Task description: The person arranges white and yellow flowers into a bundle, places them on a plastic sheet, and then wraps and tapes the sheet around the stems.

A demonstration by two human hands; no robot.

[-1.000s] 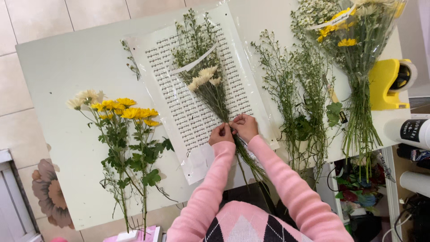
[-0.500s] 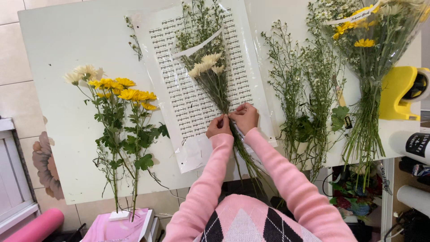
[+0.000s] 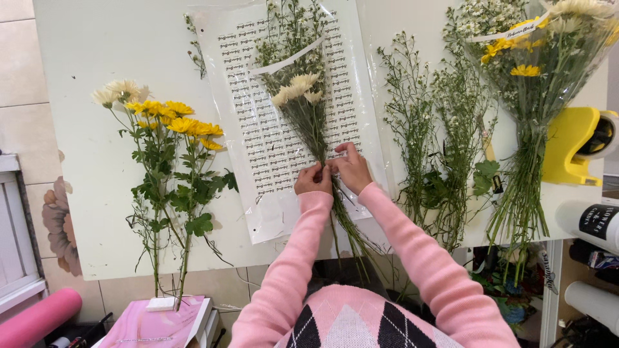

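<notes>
A small bunch of cream flowers and green sprigs lies on a clear wrapping sheet printed with dark text rows on a white table. My left hand is closed around the bunch's stems. My right hand pinches the same stems just beside it, fingers pressing on the sheet. Both arms wear pink sleeves. The stem ends stick out over the table's near edge below my hands.
Yellow and white chrysanthemums lie to the left. Loose green filler sprigs lie to the right, then a wrapped yellow bouquet and a yellow tape dispenser. Paper rolls stand at far right; a pink roll lies on the floor.
Both hands stay on the stems; the right hand's fingers have shifted slightly along them. The view has moved down and closer.
</notes>
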